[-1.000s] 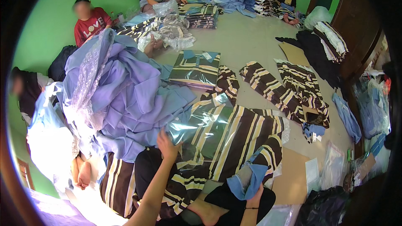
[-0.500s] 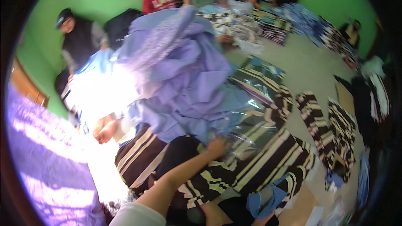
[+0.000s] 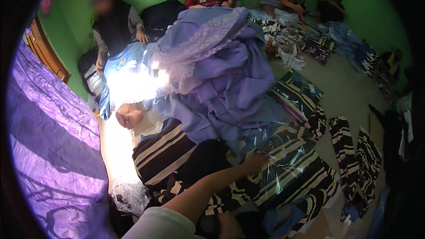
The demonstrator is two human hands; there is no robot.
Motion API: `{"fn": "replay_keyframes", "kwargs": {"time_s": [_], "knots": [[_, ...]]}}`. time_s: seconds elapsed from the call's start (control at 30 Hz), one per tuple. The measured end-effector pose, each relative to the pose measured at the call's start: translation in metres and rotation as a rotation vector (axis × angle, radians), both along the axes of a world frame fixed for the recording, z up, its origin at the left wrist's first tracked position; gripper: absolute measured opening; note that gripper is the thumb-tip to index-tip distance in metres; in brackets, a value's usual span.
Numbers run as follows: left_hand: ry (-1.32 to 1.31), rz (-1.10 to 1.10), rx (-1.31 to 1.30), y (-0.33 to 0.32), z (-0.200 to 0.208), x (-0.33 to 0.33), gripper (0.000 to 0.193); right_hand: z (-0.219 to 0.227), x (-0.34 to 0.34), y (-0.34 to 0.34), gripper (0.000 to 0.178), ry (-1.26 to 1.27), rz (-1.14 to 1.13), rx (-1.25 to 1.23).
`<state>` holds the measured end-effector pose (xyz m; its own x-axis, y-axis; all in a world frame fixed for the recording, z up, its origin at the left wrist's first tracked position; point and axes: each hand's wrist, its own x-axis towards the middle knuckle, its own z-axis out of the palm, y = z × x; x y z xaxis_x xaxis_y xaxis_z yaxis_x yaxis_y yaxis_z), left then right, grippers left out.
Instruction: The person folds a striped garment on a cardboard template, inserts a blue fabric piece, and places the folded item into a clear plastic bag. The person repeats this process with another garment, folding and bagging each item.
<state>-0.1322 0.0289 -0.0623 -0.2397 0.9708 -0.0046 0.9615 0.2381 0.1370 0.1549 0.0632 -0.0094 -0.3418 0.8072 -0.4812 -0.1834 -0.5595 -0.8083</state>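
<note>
My left hand (image 3: 256,162) rests on a clear plastic bag (image 3: 283,150), its fingers mostly stretched out over the film. The bag lies over dark brown cloth with cream stripes (image 3: 287,179), and light glints along its creases. Beside the hand is my bent knee in black (image 3: 207,158). A large heap of lilac cloth with a lace border (image 3: 230,73) rises just beyond. Another packed striped bundle (image 3: 297,89) lies past the bag, to the right. My right hand does not show.
A person in a dark vest (image 3: 116,24) holds a light blue garment (image 3: 126,64) at the left. More people sit along the green wall among cloth piles (image 3: 283,44). Striped pieces (image 3: 349,159) lie on the floor at right; purple fabric (image 3: 57,141) hangs at left.
The view has swung left, so the scene sits further right. The plastic, bunched at my left hand before, now lies flatter over the striped cloth.
</note>
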Motion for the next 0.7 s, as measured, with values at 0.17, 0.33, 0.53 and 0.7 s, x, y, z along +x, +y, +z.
{"fn": "replay_keyframes", "kwargs": {"time_s": [0.17, 0.33, 0.53, 0.7], "knots": [[-0.009, 0.402, 0.029, 0.0, -0.018, 0.022, 0.048, 0.004, -0.005, -0.003, 0.039, -0.044, 0.035, -0.018], [-0.179, 0.501, 0.053, 0.044, -0.017, 0.064, 0.042, 0.008, -0.005, -0.007, 0.039, -0.074, 0.073, -0.036], [-0.35, 0.137, 0.086, 0.069, -0.014, 0.067, 0.028, 0.013, -0.006, -0.011, 0.039, -0.11, 0.105, -0.051], [-0.688, -0.117, -0.027, 0.062, -0.004, 0.042, 0.019, 0.02, -0.008, -0.017, 0.039, -0.13, 0.127, -0.066]]}}
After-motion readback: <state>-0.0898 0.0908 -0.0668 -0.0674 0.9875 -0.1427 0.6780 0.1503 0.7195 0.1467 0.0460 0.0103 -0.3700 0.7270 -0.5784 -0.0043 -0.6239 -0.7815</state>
